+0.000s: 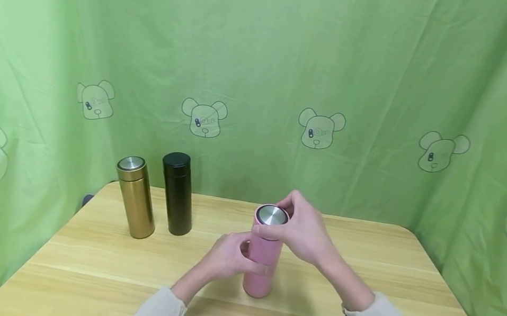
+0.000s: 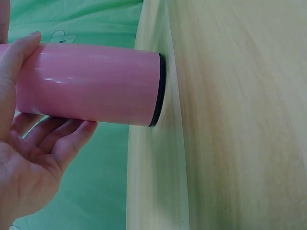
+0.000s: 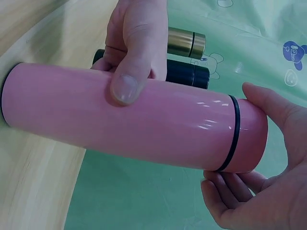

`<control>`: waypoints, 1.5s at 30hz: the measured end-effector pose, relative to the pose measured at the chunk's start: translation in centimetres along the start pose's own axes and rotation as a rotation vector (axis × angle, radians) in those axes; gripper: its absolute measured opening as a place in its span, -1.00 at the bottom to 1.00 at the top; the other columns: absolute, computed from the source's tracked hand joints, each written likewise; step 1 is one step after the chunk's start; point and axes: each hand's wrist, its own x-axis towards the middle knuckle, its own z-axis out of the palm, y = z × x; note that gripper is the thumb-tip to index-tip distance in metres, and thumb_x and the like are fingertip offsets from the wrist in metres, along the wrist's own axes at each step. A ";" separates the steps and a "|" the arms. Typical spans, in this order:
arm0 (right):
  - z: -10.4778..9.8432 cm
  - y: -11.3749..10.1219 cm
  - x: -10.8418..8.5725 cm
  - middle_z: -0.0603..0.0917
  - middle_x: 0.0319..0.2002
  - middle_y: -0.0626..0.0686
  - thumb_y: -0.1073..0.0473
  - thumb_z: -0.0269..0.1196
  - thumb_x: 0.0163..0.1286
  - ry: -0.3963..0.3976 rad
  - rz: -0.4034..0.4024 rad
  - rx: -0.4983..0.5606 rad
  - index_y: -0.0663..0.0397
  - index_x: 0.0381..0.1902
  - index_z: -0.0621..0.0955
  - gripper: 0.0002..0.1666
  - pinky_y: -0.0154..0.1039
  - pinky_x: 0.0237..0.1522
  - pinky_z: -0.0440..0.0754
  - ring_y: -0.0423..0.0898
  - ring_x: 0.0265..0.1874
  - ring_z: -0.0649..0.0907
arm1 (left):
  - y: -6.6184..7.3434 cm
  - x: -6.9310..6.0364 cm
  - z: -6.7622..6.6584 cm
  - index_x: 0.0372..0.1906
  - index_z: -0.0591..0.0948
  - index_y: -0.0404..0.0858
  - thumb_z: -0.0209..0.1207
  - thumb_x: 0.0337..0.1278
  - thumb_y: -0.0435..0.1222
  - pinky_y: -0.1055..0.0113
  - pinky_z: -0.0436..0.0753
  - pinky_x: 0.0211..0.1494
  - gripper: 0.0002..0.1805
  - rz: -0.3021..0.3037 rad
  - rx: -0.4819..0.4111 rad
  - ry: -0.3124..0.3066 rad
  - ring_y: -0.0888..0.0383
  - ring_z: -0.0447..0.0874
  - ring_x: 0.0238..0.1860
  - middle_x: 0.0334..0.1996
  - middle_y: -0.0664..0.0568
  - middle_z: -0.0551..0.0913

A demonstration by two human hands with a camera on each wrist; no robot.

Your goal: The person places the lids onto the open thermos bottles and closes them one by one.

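A pink thermos bottle (image 1: 259, 282) stands upright on the wooden table (image 1: 337, 286), its base at the tabletop. Its lid (image 1: 273, 215) has a round silver top and is seated on the body, with a thin dark ring (image 3: 234, 134) at the seam. My left hand (image 1: 227, 257) grips the body around the middle, thumb on the near side and fingers behind. At the top, my right hand (image 1: 307, 233) holds the lid between thumb and fingers. The left wrist view shows the bottle's black base rim (image 2: 159, 90).
Toward the back left stand a gold thermos bottle (image 1: 137, 207) with a silver-topped lid and a black thermos bottle (image 1: 177, 199). A green curtain (image 1: 266, 63) printed with bear heads hangs behind the table and along both sides.
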 end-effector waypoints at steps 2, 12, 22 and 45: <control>0.0 0.0 0.0 0.67 -0.23 0.04 -0.17 0.63 -0.09 -0.003 -0.002 -0.002 0.06 -0.07 0.46 -0.21 -0.18 -0.21 0.66 -0.05 -0.26 0.66 | 0.0 0.0 0.0 0.05 0.67 0.17 0.52 -0.20 0.17 0.31 0.66 -0.04 -0.41 -0.002 0.001 0.001 0.32 0.69 -0.14 -0.14 0.28 0.76; -0.1 0.2 -0.2 0.67 -0.16 0.07 -0.17 0.61 -0.04 -0.010 -0.006 -0.007 0.11 -0.03 0.46 -0.19 -0.21 -0.18 0.67 -0.05 -0.22 0.66 | 0.0 0.0 0.1 0.04 0.68 0.14 0.52 -0.21 0.16 0.32 0.66 -0.09 -0.41 0.004 0.007 -0.002 0.33 0.68 -0.17 -0.17 0.27 0.76; -0.8 -0.1 -0.4 0.58 0.04 0.18 -0.19 0.56 0.06 -0.085 -0.055 -0.100 0.27 0.21 0.41 -0.03 -0.05 0.01 0.66 0.05 -0.01 0.62 | 0.1 -0.1 0.1 0.09 0.66 0.10 0.53 -0.22 0.15 0.33 0.68 -0.09 -0.35 -0.011 0.004 -0.012 0.31 0.68 -0.16 -0.15 0.25 0.75; -3.0 0.4 0.2 0.69 0.18 0.03 0.00 0.54 0.10 -0.269 -0.015 0.110 0.01 0.35 0.53 -0.15 0.06 0.24 0.60 0.03 0.21 0.63 | 0.1 -0.1 -0.2 0.07 0.65 0.20 0.51 -0.21 0.20 0.22 0.67 0.05 -0.38 -0.047 -0.027 -0.017 0.30 0.70 -0.08 -0.10 0.29 0.76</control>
